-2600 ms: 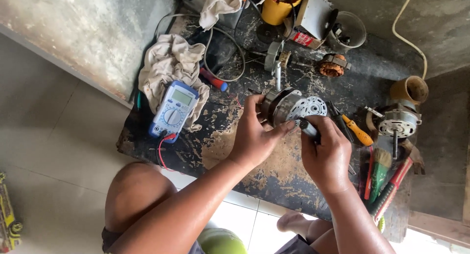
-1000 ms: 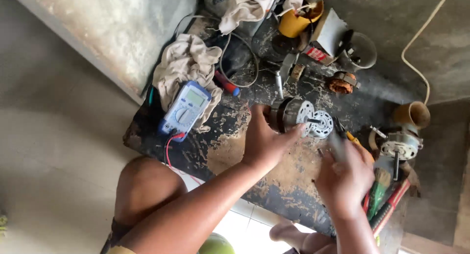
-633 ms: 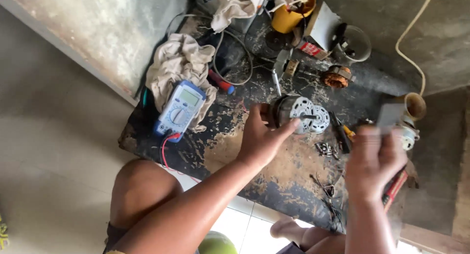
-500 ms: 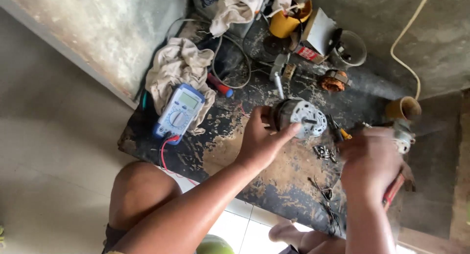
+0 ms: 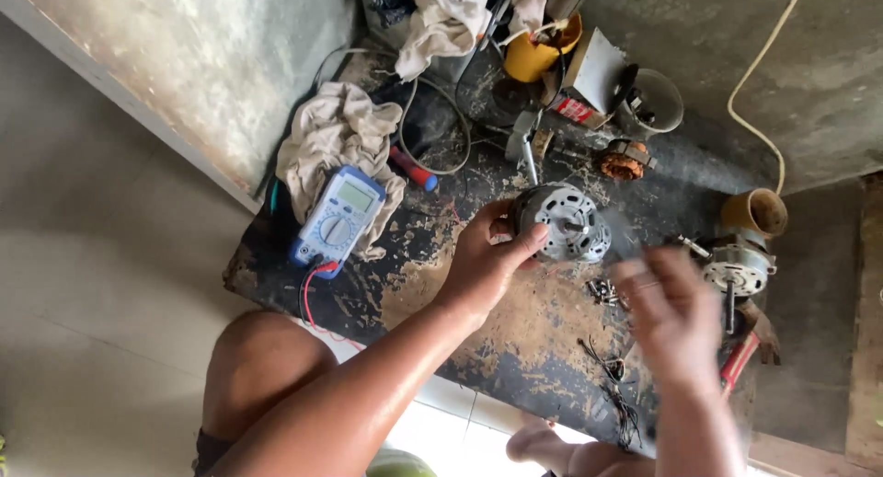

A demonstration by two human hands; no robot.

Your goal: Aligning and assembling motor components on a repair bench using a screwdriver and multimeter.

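Observation:
My left hand (image 5: 487, 256) grips a round grey electric motor (image 5: 566, 221) with a short shaft, holding it on a worn dark work board (image 5: 515, 339). My right hand (image 5: 671, 311) hovers blurred to the right of the motor, fingers spread, with nothing seen in it. Several small screws (image 5: 602, 291) lie on the board between the two hands.
A blue multimeter (image 5: 338, 219) with red and black leads lies on a beige rag (image 5: 340, 137) at the left. A second motor (image 5: 736, 267), a copper winding (image 5: 624, 160), a yellow cup (image 5: 533, 54), a grey cup (image 5: 655, 102), a red-handled tool (image 5: 740, 359) and loose wires (image 5: 612, 385) surround the work.
My right hand left the motor, swung out to the right and is now moving back toward it, blurred. The left hand kept its grip on the motor.

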